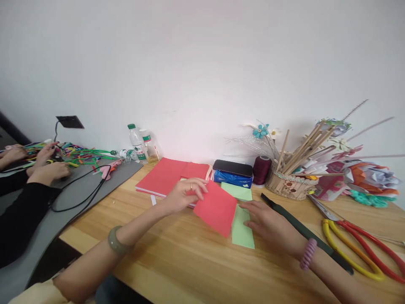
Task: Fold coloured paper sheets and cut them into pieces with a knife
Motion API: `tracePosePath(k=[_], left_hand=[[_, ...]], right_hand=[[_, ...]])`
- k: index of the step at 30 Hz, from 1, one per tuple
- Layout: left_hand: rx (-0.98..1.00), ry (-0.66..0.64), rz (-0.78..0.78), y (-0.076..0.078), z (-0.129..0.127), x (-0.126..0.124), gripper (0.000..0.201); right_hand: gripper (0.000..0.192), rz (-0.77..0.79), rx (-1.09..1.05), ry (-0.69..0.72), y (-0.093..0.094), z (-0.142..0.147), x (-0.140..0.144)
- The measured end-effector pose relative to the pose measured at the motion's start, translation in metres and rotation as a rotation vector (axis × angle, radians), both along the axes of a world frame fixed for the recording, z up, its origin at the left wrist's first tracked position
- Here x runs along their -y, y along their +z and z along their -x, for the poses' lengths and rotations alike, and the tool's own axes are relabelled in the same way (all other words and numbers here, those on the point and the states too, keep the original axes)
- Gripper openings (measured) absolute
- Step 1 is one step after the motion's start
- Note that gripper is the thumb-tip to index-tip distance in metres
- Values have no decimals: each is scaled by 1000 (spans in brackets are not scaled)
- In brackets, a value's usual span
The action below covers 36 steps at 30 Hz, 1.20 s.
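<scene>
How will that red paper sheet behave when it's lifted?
The red sheet is thin, so it is probably light and floppy. The left hand pinches one corner and it stays fairly flat, so perhaps slightly stiff. It likely creases easily.

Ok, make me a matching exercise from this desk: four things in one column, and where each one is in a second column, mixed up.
Things:
1. red paper sheet
2. green paper strip
3. scissors
4. water bottle

Places:
A. by the wall, behind the red paper stack
B. on the wooden table, right of the right hand
C. flat on the table under the right hand's fingers
D. pinched in the left hand, lifted off the table

Pairs: 1-D, 2-C, 3-B, 4-A
</scene>
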<state>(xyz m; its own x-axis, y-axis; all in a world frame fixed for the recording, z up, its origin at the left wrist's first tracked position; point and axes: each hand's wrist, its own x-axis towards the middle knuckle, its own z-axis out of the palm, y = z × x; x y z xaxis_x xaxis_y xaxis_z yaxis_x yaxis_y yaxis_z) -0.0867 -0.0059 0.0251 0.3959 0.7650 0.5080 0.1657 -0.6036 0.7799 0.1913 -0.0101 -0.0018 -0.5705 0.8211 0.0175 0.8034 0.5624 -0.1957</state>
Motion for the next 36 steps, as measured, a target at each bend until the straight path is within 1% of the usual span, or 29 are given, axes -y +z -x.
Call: tracePosePath(k=[2,4,6,8,10,12,15,17,19,22,24,26,28,31,33,34,35,36], left_hand=[[-23,-12,-55,-4,1,2,16],[-40,-19,-113,-6,3,4,18],[-56,-12,-167,-8,7,7,19],[-61,23,-191,-9,11,10,20],[-39,67,-151,-9,14,14,19],[46,94,-39,-10,16,16,15],[215,140,139,-12,16,18,10],[290,191,215,-14,14,18,9],[337,237,295,-16,10,19,15],[376,275,432,-18,2,22,29],[383,283,507,-17,-2,25,33],[384,287,571,-17,-6,29,36],[378,289,621,-17,-9,31,37],[356,276,655,-18,-15,33,38],[332,251,646,-19,-21,34,38],[317,235,629,-19,-23,35,38],[302,222,606,-20,-25,35,37],[292,213,587,-21,-26,37,36]], right_hand=[[41,72,35,-25,4,8,-16],[38,146,91,-58,7,17,-29],[35,221,152,-86,9,23,-39],[34,281,190,-95,11,26,-43],[32,310,190,-90,11,26,-43],[30,311,151,-98,8,26,-39],[27,277,22,-158,1,23,-33],[26,238,-104,-212,-3,20,-33],[28,172,-236,-275,-6,16,-37],[37,5,-394,-368,-8,9,-47],[48,-130,-461,-394,-7,6,-48],[57,-237,-514,-380,-3,5,-40],[54,-270,-565,-331,5,6,-23],[45,-170,-616,-201,17,12,7],[37,-43,-606,-99,23,15,23],[34,-6,-599,-89,25,15,30],[30,3,-595,-88,26,14,35],[27,-29,-589,-75,25,12,39]])
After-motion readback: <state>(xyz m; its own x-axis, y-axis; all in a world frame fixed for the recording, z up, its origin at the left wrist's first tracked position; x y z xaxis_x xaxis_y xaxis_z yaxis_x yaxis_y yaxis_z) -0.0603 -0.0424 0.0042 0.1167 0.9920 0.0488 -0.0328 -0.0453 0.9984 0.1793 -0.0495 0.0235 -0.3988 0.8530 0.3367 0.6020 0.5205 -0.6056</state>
